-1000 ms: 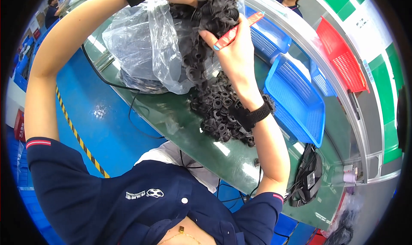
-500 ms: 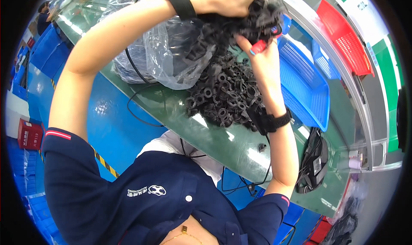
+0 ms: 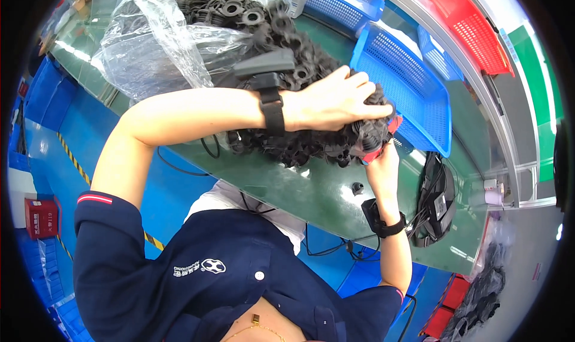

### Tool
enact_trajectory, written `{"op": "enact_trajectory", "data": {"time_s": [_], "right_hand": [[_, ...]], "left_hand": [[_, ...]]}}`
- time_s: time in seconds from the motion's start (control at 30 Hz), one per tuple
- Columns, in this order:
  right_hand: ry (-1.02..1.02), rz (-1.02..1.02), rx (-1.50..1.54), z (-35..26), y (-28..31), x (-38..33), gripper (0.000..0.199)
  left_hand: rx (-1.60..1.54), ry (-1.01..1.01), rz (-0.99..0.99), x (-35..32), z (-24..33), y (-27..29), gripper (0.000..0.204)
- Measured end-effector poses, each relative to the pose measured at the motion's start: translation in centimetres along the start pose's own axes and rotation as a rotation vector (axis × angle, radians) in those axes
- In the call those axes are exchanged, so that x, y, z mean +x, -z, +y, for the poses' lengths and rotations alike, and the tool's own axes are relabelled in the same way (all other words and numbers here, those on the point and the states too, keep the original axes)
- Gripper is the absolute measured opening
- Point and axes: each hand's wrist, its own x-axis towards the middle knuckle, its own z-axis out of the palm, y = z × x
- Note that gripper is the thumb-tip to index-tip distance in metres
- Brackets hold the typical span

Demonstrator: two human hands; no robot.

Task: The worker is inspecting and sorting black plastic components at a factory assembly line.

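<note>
A large heap of black ring-shaped parts (image 3: 299, 147), which look like rubber, lies on the green table. My left hand (image 3: 335, 102) reaches across the heap, fingers bent over a clump of the rings at its right end. On the other side of that clump my right hand (image 3: 383, 167) is closed round a red object with blue parts (image 3: 372, 156); its kind is mostly hidden by rings and fingers. A clear plastic bag (image 3: 179, 39) lies beyond my left forearm, with more black rings (image 3: 230, 7) in and behind it. Each wrist wears a black strap with a device.
Blue perforated baskets (image 3: 413, 72) stand right of the heap, with a red basket (image 3: 473, 27) farther back. One loose black part (image 3: 357, 188) lies near the front edge of the table (image 3: 323, 204). A black bag (image 3: 436, 201) and cables are at right.
Both hands have come nearer to me with the clump of black rings, onto the heap's right end. The view has shifted, showing more rings behind the plastic bag.
</note>
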Motion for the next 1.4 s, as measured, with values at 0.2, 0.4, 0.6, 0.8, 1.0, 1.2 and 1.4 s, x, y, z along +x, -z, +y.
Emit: {"op": "enact_trajectory", "data": {"time_s": [0.2, 0.4, 0.6, 0.8, 1.0, 1.2, 1.4], "right_hand": [[-0.109, 0.016, -0.253, 4.1, 1.5, -1.3, 0.051], [-0.273, -0.211, -0.235, 3.3, 3.6, -2.3, 0.071], [0.232, 0.055, -0.358, 0.1, 0.9, -4.0, 0.096], [0.257, 0.049, -0.447, 0.9, -3.0, -3.5, 0.092], [0.254, 0.080, -0.502, 1.6, -2.9, -2.4, 0.075], [0.214, 0.088, -0.513, 1.9, -3.0, -2.3, 0.078], [0.240, 0.089, -0.494, 2.3, -2.8, -2.2, 0.077]], "left_hand": [[-0.194, 0.033, -0.167, -0.9, 1.9, -5.3, 0.064], [-0.218, 0.067, -0.272, 0.6, 2.4, -8.4, 0.069], [-0.277, 0.133, -0.259, 1.7, 2.7, -9.3, 0.075], [-0.397, 0.072, -0.455, 1.6, 0.8, -6.5, 0.094], [-0.249, 0.026, -0.520, 2.1, -0.1, -1.8, 0.085], [-0.100, 0.050, -0.414, 0.5, -3.1, 6.0, 0.040], [0.101, 0.537, -0.896, -2.1, -14.0, 19.2, 0.057]]}}
